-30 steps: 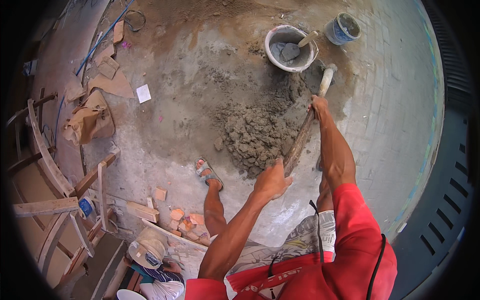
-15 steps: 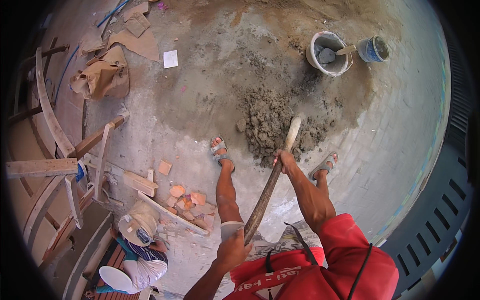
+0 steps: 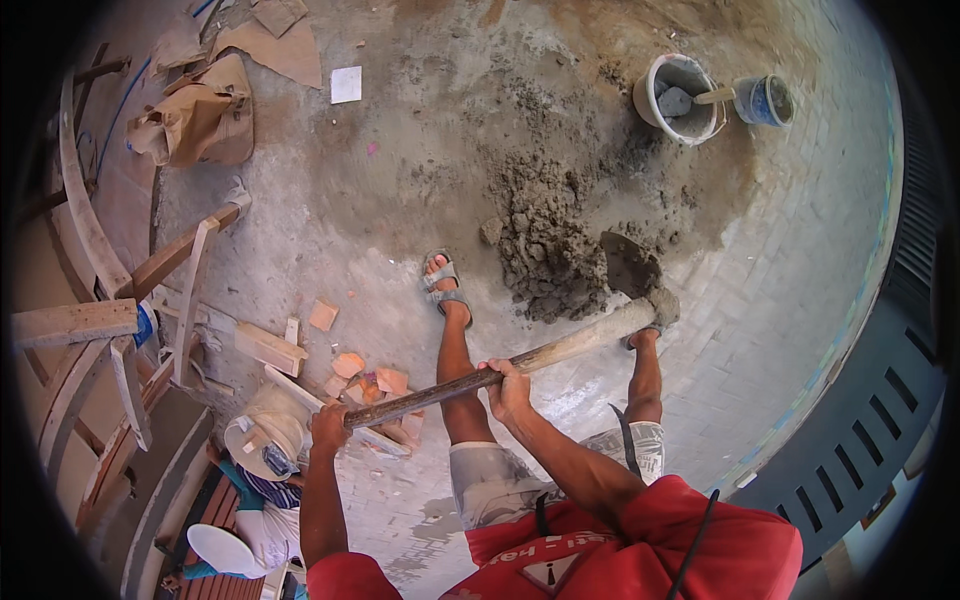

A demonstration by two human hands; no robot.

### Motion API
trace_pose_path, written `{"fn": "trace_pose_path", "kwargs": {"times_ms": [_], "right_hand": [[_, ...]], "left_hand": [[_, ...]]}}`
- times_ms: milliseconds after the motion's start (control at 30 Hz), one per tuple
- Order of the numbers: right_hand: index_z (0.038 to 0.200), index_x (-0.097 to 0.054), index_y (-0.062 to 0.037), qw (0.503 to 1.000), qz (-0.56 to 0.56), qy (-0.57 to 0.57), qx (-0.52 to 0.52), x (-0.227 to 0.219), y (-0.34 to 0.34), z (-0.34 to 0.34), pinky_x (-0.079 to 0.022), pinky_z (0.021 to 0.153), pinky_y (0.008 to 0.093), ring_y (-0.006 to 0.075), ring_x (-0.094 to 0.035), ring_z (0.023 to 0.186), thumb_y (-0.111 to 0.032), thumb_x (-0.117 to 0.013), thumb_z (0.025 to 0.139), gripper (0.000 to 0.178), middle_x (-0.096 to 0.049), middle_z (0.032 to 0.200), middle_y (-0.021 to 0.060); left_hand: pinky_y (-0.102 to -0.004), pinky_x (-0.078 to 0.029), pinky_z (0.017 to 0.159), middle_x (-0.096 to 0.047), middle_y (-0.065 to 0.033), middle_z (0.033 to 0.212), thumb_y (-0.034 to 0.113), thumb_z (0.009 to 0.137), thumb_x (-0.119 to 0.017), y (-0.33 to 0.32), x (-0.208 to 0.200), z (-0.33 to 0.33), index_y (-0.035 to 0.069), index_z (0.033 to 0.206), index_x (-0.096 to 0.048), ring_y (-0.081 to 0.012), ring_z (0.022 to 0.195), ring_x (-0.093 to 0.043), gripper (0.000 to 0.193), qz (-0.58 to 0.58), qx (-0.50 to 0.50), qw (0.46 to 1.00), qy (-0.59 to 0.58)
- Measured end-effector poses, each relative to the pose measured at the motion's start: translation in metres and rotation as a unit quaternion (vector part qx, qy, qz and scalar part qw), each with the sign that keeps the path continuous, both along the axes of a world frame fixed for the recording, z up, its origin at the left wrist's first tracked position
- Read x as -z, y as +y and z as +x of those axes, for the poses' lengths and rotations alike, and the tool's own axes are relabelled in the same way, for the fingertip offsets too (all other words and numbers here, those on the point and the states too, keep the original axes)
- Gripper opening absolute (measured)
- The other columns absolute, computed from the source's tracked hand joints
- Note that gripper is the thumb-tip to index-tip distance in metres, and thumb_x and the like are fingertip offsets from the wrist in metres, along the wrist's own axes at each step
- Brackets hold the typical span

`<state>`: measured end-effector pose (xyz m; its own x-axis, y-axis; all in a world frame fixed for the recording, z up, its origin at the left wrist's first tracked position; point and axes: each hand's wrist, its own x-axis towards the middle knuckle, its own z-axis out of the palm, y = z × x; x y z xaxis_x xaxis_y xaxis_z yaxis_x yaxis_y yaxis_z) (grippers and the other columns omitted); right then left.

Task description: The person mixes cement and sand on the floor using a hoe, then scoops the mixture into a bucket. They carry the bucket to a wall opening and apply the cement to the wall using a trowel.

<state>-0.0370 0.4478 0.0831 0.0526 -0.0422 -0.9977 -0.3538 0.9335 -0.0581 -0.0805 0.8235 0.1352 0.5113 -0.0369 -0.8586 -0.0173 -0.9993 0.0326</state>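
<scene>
A long-handled hoe [image 3: 575,345] lies slantwise across in front of me, its wooden handle pale toward the head and dark toward the butt. My left hand [image 3: 328,425] is closed round the butt end at the left. Farther along the handle, my right hand [image 3: 510,390] grips it near the middle. The hoe's metal blade [image 3: 630,264] is smeared with mortar and rests at the right edge of a heap of wet grey mortar [image 3: 545,240]. My sandalled left foot is left of the heap; the hoe head partly hides my right foot.
A white bucket [image 3: 654,97] with a handled tool inside stands beyond the heap, beside a smaller blue-and-white pail [image 3: 746,103]. Broken orange tiles [image 3: 390,381], wooden framing [image 3: 170,262] and a torn paper sack [image 3: 225,115] lie left. Another person [image 3: 275,530] sits at lower left.
The hoe has swung from steep to more level, its head moving right and nearer me and its blade coming into view. My left hand has moved left and away from me; my right hand, left and nearer.
</scene>
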Motion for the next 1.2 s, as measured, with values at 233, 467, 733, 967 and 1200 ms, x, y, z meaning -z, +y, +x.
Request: {"fn": "trace_pose_path", "kwargs": {"times_ms": [233, 467, 733, 967, 1200], "right_hand": [[0.076, -0.05, -0.001, 0.999, 0.022, 0.022, -0.04, -0.044, -0.019, 0.008, -0.055, 0.061, 0.0353, 0.0228, -0.058, 0.059, 0.001, -0.057, 0.078, 0.008, -0.054, 0.071, 0.01], [0.077, -0.05, 0.0019, 0.997, -0.038, 0.025, -0.057, 0.065, -0.081, 0.039, -0.046, 0.046, 0.0348, 0.0221, -0.056, 0.05, -0.003, -0.059, 0.076, 0.01, -0.054, 0.063, 0.0107], [0.077, -0.05, -0.0008, 0.992, -0.108, -0.058, 0.027, 0.066, -0.334, 0.059, -0.046, 0.045, 0.0365, 0.0201, -0.049, 0.047, -0.005, -0.056, 0.076, 0.007, -0.047, 0.058, 0.0074], [0.076, -0.055, 0.0058, 0.91, -0.351, 0.033, -0.22, 0.114, -0.563, 0.11, -0.045, 0.038, 0.0287, 0.0161, -0.051, 0.044, -0.01, -0.059, 0.08, 0.017, -0.053, 0.058, 0.0084], [0.086, -0.054, 0.0065, 0.934, -0.226, 0.145, -0.236, 0.13, -0.4, 0.038, -0.047, 0.04, 0.038, 0.022, -0.052, 0.043, -0.012, -0.057, 0.082, 0.019, -0.052, 0.058, 0.0108]], "left_hand": [[-0.0432, -0.047, 0.082, -0.068, -0.0107, 0.091, 0.015, 0.059, -0.077, -0.055, -0.13, 0.039, 0.01, 0.1, -0.065, -0.0295, 0.088, -0.063, 0.043, 0.062, 0.029, 0.99, 0.126], [-0.0442, -0.052, 0.072, -0.067, -0.0183, 0.082, 0.021, 0.065, -0.071, -0.184, -0.113, 0.076, 0.007, 0.1, -0.063, -0.0352, 0.079, -0.066, 0.039, 0.05, 0.013, 0.994, 0.092], [-0.0479, -0.05, 0.072, -0.066, -0.022, 0.079, 0.025, 0.071, -0.069, -0.388, -0.07, 0.081, 0.004, 0.11, -0.052, -0.0392, 0.078, -0.065, 0.047, -0.108, 0.06, 0.988, 0.097], [-0.046, -0.049, 0.077, -0.064, -0.0281, 0.089, 0.031, 0.077, -0.069, -0.649, -0.041, 0.11, -0.007, 0.115, -0.046, -0.0416, 0.088, -0.064, 0.058, -0.26, -0.08, 0.944, 0.188], [-0.0453, -0.048, 0.076, -0.063, -0.0277, 0.085, 0.035, 0.077, -0.069, -0.506, -0.081, 0.099, -0.005, 0.117, -0.045, -0.0399, 0.085, -0.064, 0.062, -0.159, -0.055, 0.948, 0.27]]}}
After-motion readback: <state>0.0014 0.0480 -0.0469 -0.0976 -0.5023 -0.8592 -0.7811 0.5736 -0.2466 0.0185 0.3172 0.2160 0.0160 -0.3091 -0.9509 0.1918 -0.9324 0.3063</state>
